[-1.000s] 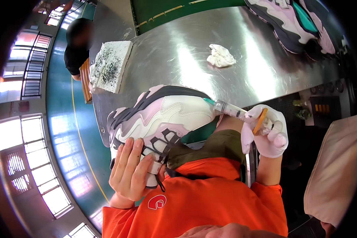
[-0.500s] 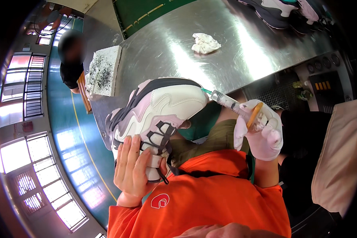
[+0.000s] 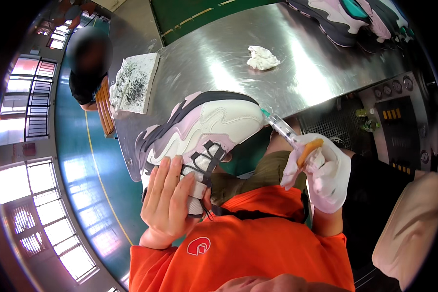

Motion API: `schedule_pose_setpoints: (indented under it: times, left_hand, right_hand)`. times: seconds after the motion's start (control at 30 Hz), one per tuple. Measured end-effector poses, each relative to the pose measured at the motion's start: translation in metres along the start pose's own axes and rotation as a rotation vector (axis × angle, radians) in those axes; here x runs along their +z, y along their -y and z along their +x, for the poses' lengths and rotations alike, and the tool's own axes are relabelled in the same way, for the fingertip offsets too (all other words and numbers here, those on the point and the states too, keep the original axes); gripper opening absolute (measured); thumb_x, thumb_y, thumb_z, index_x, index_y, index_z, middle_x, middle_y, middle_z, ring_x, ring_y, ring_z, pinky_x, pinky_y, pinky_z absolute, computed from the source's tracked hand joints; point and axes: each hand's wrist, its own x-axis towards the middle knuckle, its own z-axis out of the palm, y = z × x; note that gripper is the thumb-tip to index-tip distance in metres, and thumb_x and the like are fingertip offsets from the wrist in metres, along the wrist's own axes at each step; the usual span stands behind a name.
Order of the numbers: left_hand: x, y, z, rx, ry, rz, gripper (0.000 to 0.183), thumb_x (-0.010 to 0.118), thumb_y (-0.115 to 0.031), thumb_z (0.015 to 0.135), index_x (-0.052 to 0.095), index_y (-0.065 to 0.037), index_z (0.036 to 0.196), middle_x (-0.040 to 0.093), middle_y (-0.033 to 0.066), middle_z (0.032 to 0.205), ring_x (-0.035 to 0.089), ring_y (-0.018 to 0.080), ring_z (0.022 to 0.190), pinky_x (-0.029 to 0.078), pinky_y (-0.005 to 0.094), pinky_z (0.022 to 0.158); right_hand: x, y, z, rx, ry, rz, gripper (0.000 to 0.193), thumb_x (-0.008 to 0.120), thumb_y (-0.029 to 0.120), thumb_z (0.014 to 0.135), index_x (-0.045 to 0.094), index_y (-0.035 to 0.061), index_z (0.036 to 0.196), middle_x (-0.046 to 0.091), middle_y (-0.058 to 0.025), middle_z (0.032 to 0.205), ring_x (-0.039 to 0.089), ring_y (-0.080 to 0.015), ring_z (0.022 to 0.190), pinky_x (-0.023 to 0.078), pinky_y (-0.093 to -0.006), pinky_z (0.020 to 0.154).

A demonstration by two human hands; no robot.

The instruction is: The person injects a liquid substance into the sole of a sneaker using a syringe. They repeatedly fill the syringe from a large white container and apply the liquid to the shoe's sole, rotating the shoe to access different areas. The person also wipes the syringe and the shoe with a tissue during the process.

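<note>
A white, pink and dark grey sneaker (image 3: 207, 124) lies tilted on its side at the near edge of the metal table, toe to the right. My bare left hand (image 3: 168, 202) is closed around its tongue and ankle opening, with the thumb hidden behind. In my right hand (image 3: 321, 170), which wears a white glove, is a clear syringe (image 3: 283, 127) with a green tip. That tip is at the sneaker's toe, by the seam between sole and upper. A yellow-orange piece (image 3: 310, 152) at the syringe's rear end shows among the gloved fingers.
On the metal table (image 3: 194, 63) lie a crumpled white cloth (image 3: 263, 58) and a white pad with black smudges (image 3: 135, 82). More sneakers (image 3: 343, 22) stand at the far right. A control panel (image 3: 396, 114) is at the right. Another person (image 3: 85, 73) sits at the far left.
The sneaker and both hands appear slightly further right as the view shifts. The syringe tip stays by the toe edge, and my right hand sits a little lower.
</note>
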Motion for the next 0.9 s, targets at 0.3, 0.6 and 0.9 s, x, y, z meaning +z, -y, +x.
schedule_pose_setpoints:
  times: [0.3,0.6,0.9]
  left_hand:
    - [-0.017,0.023,0.040,-0.086,0.072,-0.172,0.039,0.077,-0.013,0.067,0.062,0.000,0.100,0.068,0.0209,0.109,0.067,0.0383,0.101,0.054,0.0399,0.086]
    - [-0.010,0.062,0.082,-0.263,0.163,-0.460,0.042,0.077,-0.011,0.063,0.064,0.002,0.101,0.070,0.0167,0.098,0.071,0.0263,0.091,0.054,0.0317,0.081]
    - [-0.014,0.087,0.114,-0.593,0.449,-0.639,0.048,0.076,-0.014,0.062,0.063,0.003,0.104,0.069,0.0098,0.100,0.064,0.0140,0.088,0.051,0.0264,0.081]
  right_hand:
    - [-0.003,-0.022,0.006,-0.076,0.159,0.028,0.067,0.078,-0.006,0.064,0.051,-0.0104,0.125,0.064,-0.0167,0.093,0.066,-0.0229,0.084,0.056,-0.0338,0.079]
    - [-0.027,-0.081,0.038,-0.558,0.335,-0.203,0.040,0.088,0.008,0.060,0.056,-0.0029,0.082,0.063,-0.0251,0.106,0.066,-0.0280,0.083,0.056,-0.0346,0.075]
    - [-0.025,-0.109,0.056,-0.724,0.266,-0.334,0.045,0.089,0.019,0.053,0.062,0.0044,0.085,0.066,-0.0117,0.100,0.062,-0.0248,0.069,0.051,-0.0295,0.061]
